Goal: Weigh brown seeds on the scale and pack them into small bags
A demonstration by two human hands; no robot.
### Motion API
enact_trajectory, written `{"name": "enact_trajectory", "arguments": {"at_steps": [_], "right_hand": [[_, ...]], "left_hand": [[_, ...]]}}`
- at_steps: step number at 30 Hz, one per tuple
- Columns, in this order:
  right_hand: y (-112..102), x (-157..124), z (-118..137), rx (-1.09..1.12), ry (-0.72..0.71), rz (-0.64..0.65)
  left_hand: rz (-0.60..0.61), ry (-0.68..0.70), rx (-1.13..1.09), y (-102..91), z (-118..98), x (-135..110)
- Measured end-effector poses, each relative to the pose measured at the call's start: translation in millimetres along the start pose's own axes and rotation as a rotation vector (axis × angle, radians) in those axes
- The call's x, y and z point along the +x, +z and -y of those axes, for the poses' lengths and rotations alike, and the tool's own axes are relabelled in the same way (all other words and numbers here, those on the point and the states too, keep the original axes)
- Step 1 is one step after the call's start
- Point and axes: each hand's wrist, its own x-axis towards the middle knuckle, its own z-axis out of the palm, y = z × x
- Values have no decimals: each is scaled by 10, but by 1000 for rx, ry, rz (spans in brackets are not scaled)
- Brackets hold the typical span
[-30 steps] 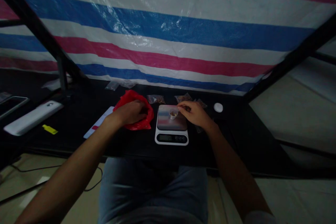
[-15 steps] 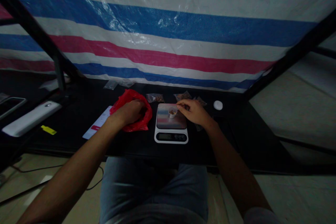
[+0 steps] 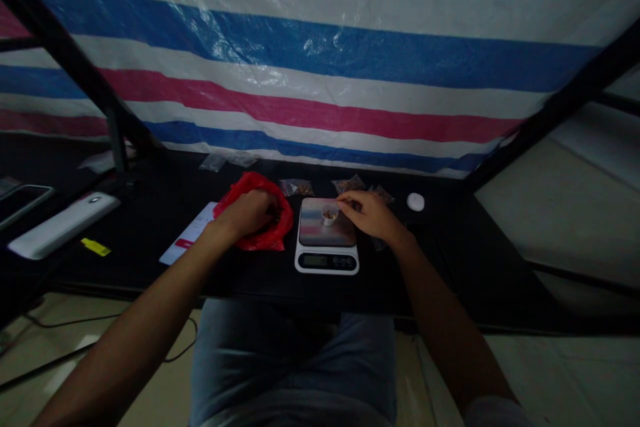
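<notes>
The left hand [image 3: 247, 213] sits on a red plastic bag [image 3: 280, 233] and pushes into its top. Its fingers are curled, but I cannot tell if they are clamped on something in the bag. The right hand [image 3: 367, 217] is just beside a small white cup [image 3: 329, 215]. Its fingers are close together at the cup, and I cannot tell if they are pinching anything.

The cup stands on a flat kitchen scale [image 3: 326, 263], and it has small brown bits inside. The scale is white with a dark screen, and its top is shiny. The words on the screen are too dark to read.

The black desk [image 3: 130, 267] holds lots of things. Small see-through bags [image 3: 297, 187] with brown bits lie behind the scale. A white and red card [image 3: 187, 243] lies by the red bag. Farther left are a long white box [image 3: 65, 225] and a little yellow piece [image 3: 95, 247]. A round white thing [image 3: 415, 201] sits on the right.

A big striped sheet [image 3: 320, 60] of blue, white and pink hangs behind the desk. Black metal bars [image 3: 65, 47] run by it. The person's blue jeans [image 3: 295, 367] show below the desk, over a pale floor [image 3: 560, 373] with a thin black wire [image 3: 100, 323].
</notes>
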Motion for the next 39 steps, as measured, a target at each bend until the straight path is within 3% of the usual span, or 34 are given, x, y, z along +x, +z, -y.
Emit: {"name": "enact_trajectory", "arguments": {"at_steps": [14, 23, 33, 39], "right_hand": [[-26, -7, 48, -10, -1, -6], [-20, 3, 29, -13, -11, 2], [-17, 0, 28, -15, -12, 3], [-26, -6, 50, -8, 9, 3]], "left_hand": [[58, 67, -110, -17, 113, -81], [12, 93, -66, 6, 102, -77], [27, 113, -104, -226, 177, -117], [47, 148, -126, -366, 113, -106]]}}
